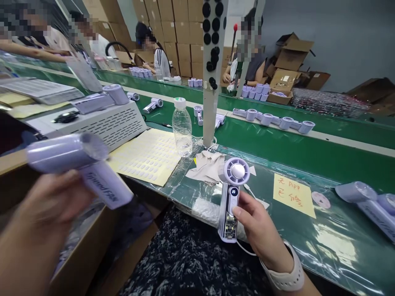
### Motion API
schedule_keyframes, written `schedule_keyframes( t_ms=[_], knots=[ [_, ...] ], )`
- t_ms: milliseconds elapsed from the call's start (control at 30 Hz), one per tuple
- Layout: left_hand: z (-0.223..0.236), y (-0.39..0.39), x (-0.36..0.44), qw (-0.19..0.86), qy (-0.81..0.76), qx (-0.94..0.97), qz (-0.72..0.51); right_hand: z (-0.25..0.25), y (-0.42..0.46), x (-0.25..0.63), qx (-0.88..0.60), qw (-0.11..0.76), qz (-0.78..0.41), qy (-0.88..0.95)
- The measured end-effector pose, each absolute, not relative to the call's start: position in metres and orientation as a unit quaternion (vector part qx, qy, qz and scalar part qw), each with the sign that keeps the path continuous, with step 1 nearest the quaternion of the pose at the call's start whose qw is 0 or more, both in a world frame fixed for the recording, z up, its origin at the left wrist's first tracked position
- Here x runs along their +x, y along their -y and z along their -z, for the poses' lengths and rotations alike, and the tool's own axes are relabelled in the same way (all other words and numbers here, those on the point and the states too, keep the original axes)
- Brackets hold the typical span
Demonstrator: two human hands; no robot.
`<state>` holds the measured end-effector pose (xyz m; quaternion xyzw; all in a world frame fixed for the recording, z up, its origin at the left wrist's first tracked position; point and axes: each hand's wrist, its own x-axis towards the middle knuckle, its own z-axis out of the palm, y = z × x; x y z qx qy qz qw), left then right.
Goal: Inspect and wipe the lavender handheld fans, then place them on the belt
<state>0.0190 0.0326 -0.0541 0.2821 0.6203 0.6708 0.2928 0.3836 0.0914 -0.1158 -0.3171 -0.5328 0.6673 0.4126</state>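
Two lilac handheld fans are in the person's grasp at a green conveyor bench. Left hand [40,205], at eight o'clock in the view and blurred, has its fingers wrapped around the handle of a closed fan [77,164] that points toward nine o'clock; lettering runs along its handle. Right hand [262,230], at five o'clock, pinches an upright fan [231,197] between thumb and fingers — fingers closed on the handle, thumb near a small lit display. This second fan has its lower cover off, a circuit board showing, and a thin white cable [247,249] trailing from its base. A pale wristband [286,275] sits on the right wrist.

At twelve o'clock of the upright fan stand a clear water bottle [182,127] and a perforated white post [212,70]; at ten o'clock lies a yellow sticker sheet [148,156]; at three o'clock, a yellow handwritten note [293,193] under clear plastic film. More fans lie on the far belt [274,120] and at the right edge [367,205]. Other workers sit well apart, beyond the belts.

Risks, as judged: the bared board could be touched by a fingertip or snagged — the trailing cable may tug it if the hand swings. The left fan's blur suggests quick motion; a loose grip could let it strike the bench edge or the bottle.
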Motion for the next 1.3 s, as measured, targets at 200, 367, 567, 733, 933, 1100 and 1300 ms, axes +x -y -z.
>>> schedule_keyframes(
  t_ms=[200,367,567,733,933,1100,1300],
  knots=[
    [0.078,-0.075,0.143,0.581,-0.386,0.267,-0.665,0.111,-0.077,0.39,-0.308,0.403,-0.675,0.536],
    [0.101,-0.071,0.17,0.719,-0.319,0.322,-0.527,0.115,-0.071,0.397,-0.314,0.397,-0.662,0.552],
    [0.135,-0.066,0.189,0.784,-0.247,0.255,-0.509,0.113,-0.072,0.38,-0.312,0.36,-0.612,0.631],
    [0.146,-0.063,0.182,0.805,-0.168,0.249,-0.512,0.109,-0.114,0.402,-0.516,0.266,-0.286,0.762],
    [0.142,-0.069,0.169,0.678,-0.241,0.306,-0.623,0.133,-0.159,0.402,-0.57,0.223,-0.179,0.77],
    [0.112,-0.085,0.172,0.585,-0.233,0.29,-0.721,0.121,-0.104,0.379,-0.44,0.181,-0.394,0.786],
    [0.089,-0.092,0.186,0.585,-0.198,0.267,-0.74,0.095,-0.069,0.368,-0.333,0.226,-0.622,0.672]
  ],
)
